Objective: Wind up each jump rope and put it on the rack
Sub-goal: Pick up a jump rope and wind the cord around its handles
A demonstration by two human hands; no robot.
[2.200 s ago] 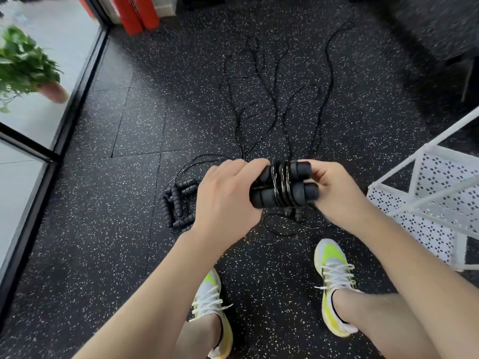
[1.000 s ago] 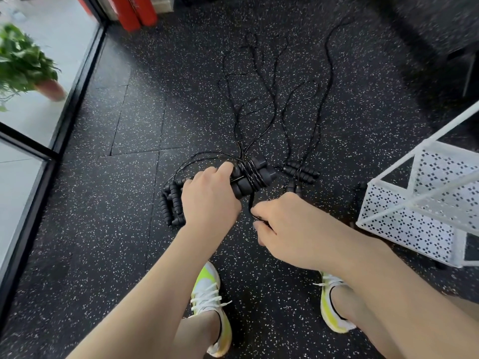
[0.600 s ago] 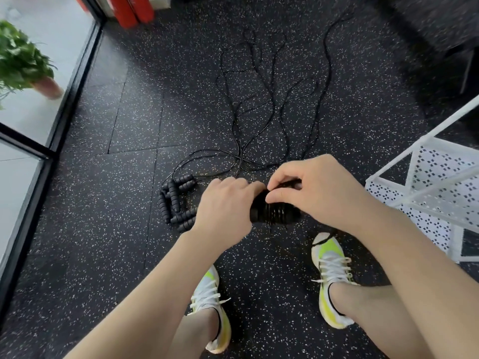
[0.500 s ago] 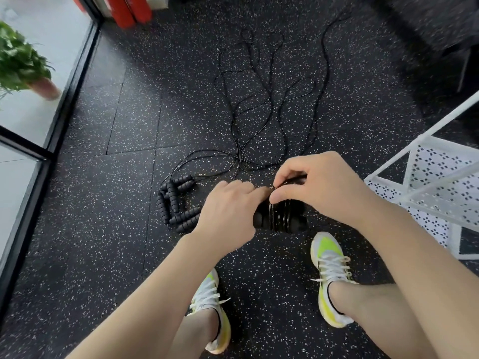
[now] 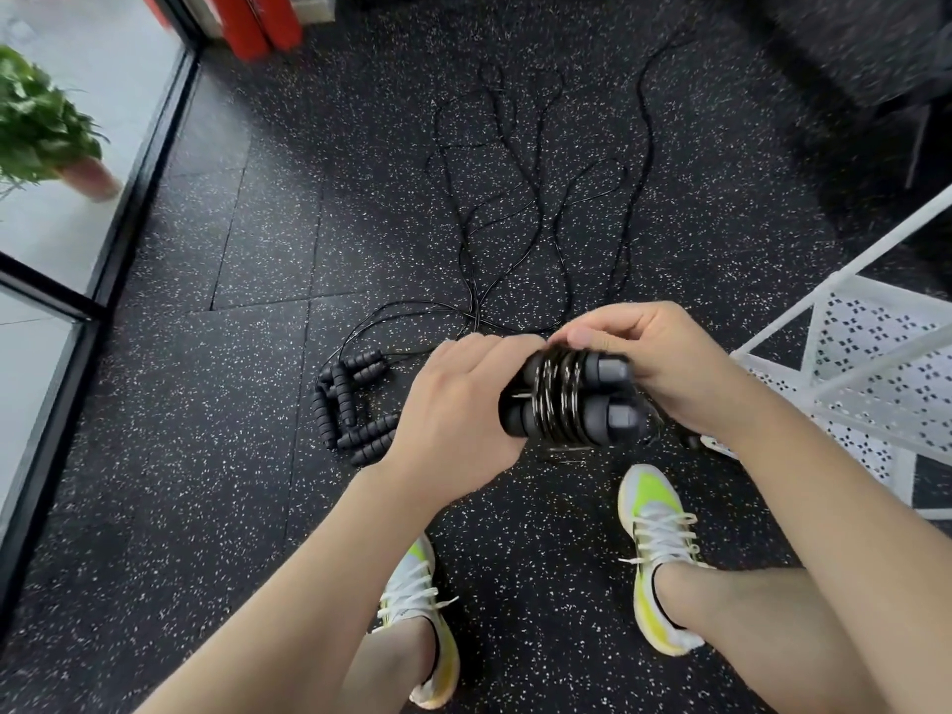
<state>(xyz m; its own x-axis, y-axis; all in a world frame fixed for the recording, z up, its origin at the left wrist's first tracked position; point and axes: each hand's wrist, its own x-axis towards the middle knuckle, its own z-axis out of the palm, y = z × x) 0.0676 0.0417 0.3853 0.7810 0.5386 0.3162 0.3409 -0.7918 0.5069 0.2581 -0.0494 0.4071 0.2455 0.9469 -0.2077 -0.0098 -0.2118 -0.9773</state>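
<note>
A wound jump rope (image 5: 569,399), two black handles side by side with black cord coiled around their middle, is held at the centre of the view. My left hand (image 5: 453,414) grips the left ends of the handles. My right hand (image 5: 654,363) curls over the right side, thumb and forefinger pinching the cord on top. Several black handles (image 5: 350,399) lie in a cluster on the floor to the left, their loose cords (image 5: 536,198) trailing away across the floor. The white perforated rack (image 5: 855,363) stands at the right.
The floor is black speckled rubber. A glass wall with a black frame (image 5: 118,208) runs along the left, a potted plant (image 5: 46,136) behind it. Red objects (image 5: 257,18) stand at the top left. My two feet in yellow-white shoes (image 5: 654,548) are below the hands.
The wound rope has come up from near the floor toward me. My right hand moved from below the handles to over their top and now pinches the cord.
</note>
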